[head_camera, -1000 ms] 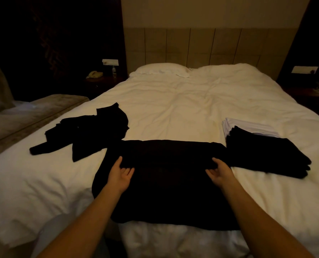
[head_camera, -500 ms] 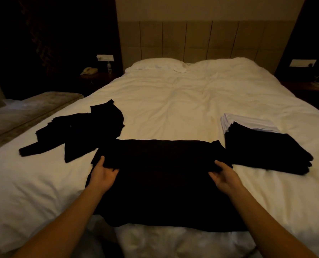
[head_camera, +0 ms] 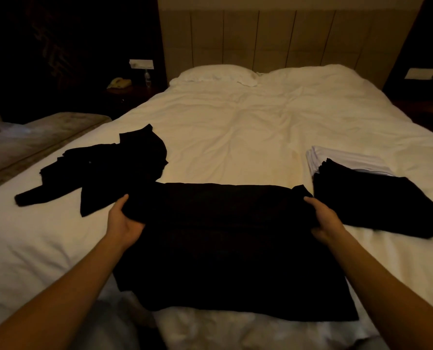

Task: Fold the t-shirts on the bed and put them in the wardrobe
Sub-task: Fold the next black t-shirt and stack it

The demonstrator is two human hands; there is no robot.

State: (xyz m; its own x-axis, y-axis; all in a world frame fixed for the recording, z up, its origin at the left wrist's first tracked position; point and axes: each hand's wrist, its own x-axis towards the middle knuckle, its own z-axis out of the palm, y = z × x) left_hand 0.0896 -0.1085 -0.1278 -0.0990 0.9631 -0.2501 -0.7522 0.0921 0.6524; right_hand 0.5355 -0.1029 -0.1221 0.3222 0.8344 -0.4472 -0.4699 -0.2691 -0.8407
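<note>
Head view: a black t-shirt (head_camera: 225,243) is spread across the near edge of the white bed (head_camera: 248,137), its far part doubled over. The left end of that fold is gripped by the left hand (head_camera: 124,221), thumb on top; the right end is pinched by the right hand (head_camera: 324,221). Left of the t-shirt, an unfolded black garment (head_camera: 104,170) lies crumpled. Right of the t-shirt sits a folded stack (head_camera: 372,195), black pieces over white.
</note>
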